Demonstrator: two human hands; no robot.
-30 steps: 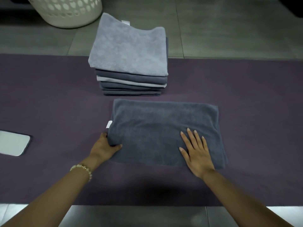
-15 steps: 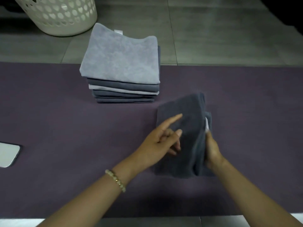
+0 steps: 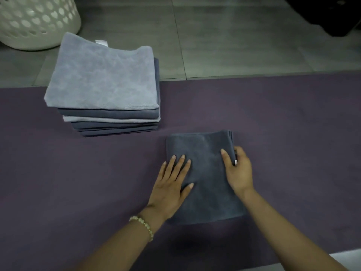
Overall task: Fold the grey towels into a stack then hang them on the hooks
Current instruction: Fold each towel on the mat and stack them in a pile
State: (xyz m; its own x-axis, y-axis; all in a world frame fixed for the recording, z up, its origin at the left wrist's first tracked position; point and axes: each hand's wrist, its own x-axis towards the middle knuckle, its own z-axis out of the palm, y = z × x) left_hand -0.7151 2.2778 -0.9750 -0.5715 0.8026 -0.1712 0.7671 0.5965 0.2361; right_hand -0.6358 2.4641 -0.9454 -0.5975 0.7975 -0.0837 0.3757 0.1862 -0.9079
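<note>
A dark grey towel [image 3: 205, 173], folded to a narrow rectangle, lies flat on the purple mat [image 3: 78, 182]. My left hand [image 3: 172, 188] rests palm-down on its left half with fingers spread. At the towel's right edge my right hand [image 3: 237, 171] has its thumb on top and its fingers curled around the layered edge. A stack of folded grey towels [image 3: 105, 90], light grey on top with darker ones below, stands at the mat's far left edge. No hooks are in view.
A white perforated laundry basket [image 3: 33, 22] stands on the grey tiled floor [image 3: 234, 40] beyond the stack. A dark object [image 3: 336, 14] fills the top right corner. The mat's near edge shows at the bottom right.
The wide towel was folded in half from left to right. My left hand carried the left end over and now presses flat on it. My right hand shifted to the right edge.
</note>
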